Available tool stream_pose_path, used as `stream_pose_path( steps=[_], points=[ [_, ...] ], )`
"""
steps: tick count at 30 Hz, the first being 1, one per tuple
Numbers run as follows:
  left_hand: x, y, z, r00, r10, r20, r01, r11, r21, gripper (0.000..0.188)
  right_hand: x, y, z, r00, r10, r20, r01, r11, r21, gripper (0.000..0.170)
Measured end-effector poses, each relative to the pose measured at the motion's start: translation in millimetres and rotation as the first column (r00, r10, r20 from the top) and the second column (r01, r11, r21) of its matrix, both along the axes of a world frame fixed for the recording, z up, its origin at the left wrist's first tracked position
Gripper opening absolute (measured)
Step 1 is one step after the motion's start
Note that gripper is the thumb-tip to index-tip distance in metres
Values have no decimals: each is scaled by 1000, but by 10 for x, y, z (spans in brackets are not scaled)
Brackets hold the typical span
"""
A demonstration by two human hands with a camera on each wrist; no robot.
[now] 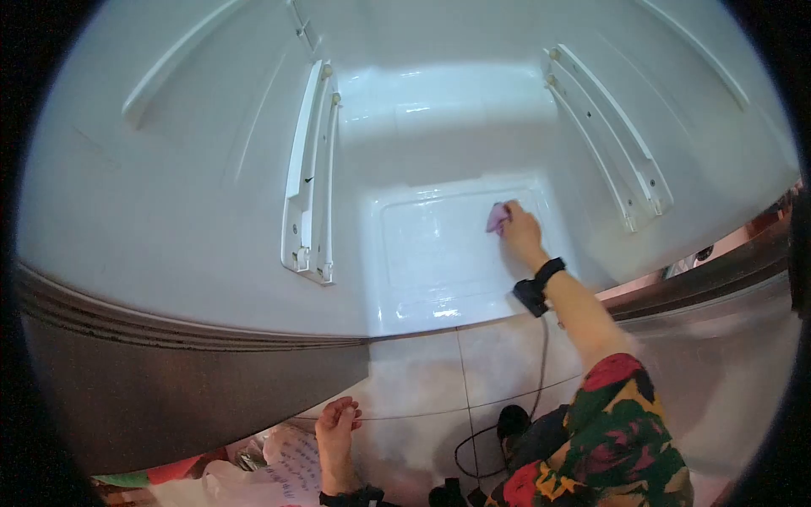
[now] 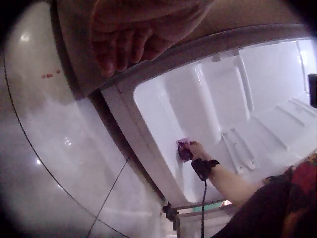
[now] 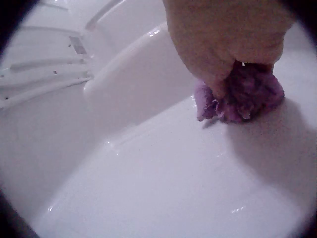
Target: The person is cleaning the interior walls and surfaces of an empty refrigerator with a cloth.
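Note:
A crumpled purple cloth (image 1: 497, 219) is bunched in my right hand (image 1: 522, 234), which grips it against the glossy white floor (image 1: 422, 245) of a refrigerator-like compartment. In the right wrist view, the fingers curl round the cloth (image 3: 247, 96) and its folds rest on the white surface. My left hand (image 1: 338, 416) hangs loosely curled and holds nothing, outside the compartment by its dark front panel. The left wrist view has that left hand (image 2: 143, 34) at the top, with its fingers relaxed.
White rails (image 1: 311, 177) are fixed on the left wall, with matching rails (image 1: 608, 135) on the right. A dark panel (image 1: 194, 380) edges the near left side. Below lies a tiled floor (image 1: 414, 372) with a black cable (image 1: 543, 363). Plastic bags (image 1: 279, 469) lie at lower left.

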State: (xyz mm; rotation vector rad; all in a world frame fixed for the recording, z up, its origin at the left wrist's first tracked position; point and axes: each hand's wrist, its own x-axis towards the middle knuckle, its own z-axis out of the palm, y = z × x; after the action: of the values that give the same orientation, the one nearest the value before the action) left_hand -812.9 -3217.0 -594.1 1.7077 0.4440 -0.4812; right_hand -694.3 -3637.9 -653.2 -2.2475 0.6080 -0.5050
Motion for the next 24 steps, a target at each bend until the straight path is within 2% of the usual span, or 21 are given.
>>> stream_pose_path(
  steps=[1,2,3,4,5,6,8,9,11,12,13,15,16,18,19,20,21,22,23,24],
  points=[
    [-9,5,-29,1000,2,2,-2,1000,4,19,190,133,-308,986,6,166,-10,1000,23,12],
    [-14,14,-72,1000,-16,-8,16,1000,-19,19,249,364,-144,983,99,156,-93,995,-48,12],
    [-6,24,-87,999,-34,-17,34,999,-39,19,349,535,-262,943,262,203,-266,964,-6,9],
    [-5,24,-81,999,-30,-16,29,999,-32,19,371,749,-311,902,358,240,-306,924,-230,5],
    [-9,13,-76,1000,-15,-27,14,1000,-23,19,375,900,-381,844,473,254,-420,877,-234,1],
    [-3,-4,-68,999,1,-36,-2,1000,-18,19,305,985,-268,792,604,91,-582,791,-190,8],
    [-1,-35,-28,1000,10,-30,-11,999,-32,19,246,1060,-261,745,658,109,-654,752,-77,14],
    [13,-52,-11,1000,11,-22,-12,999,-46,19,289,1034,-85,740,664,111,-659,748,-84,14],
    [-10,-75,2,1000,-14,1,14,999,-32,19,473,846,251,928,317,195,-336,939,75,20],
    [-25,-83,7,999,-49,18,49,999,-10,19,693,681,316,889,247,386,-299,951,78,22],
    [-45,-74,-5,999,-49,20,49,999,-7,19,839,592,581,861,148,486,-112,988,-104,22],
    [-45,-50,-27,996,-85,15,85,996,27,19,1204,454,712,777,69,625,124,958,-260,23],
    [-25,-53,-12,997,-80,23,80,996,34,19,1312,412,707,772,69,632,121,960,-253,23],
    [-16,-65,32,1000,-19,1,19,999,49,18,1499,318,458,885,197,422,62,848,-527,19],
    [-11,-66,43,1000,-15,-5,15,998,54,18,1488,317,271,886,200,417,55,851,-523,19],
    [-16,-73,61,1000,10,0,-10,1000,30,18,1372,350,62,961,268,62,-200,835,-512,16],
    [-16,-76,73,999,39,9,-39,999,6,18,1231,397,-52,896,335,-292,-434,802,-411,14],
    [-19,-66,87,999,47,2,-47,999,12,18,1074,396,-148,943,294,-155,-328,898,-293,17],
    [-12,-76,62,999,50,4,-50,999,-6,17,944,358,-86,955,218,-199,-259,943,-210,22],
    [-17,-75,50,999,49,-2,-50,999,-20,17,849,227,-80,949,235,-212,-265,956,-127,25]
  ],
)
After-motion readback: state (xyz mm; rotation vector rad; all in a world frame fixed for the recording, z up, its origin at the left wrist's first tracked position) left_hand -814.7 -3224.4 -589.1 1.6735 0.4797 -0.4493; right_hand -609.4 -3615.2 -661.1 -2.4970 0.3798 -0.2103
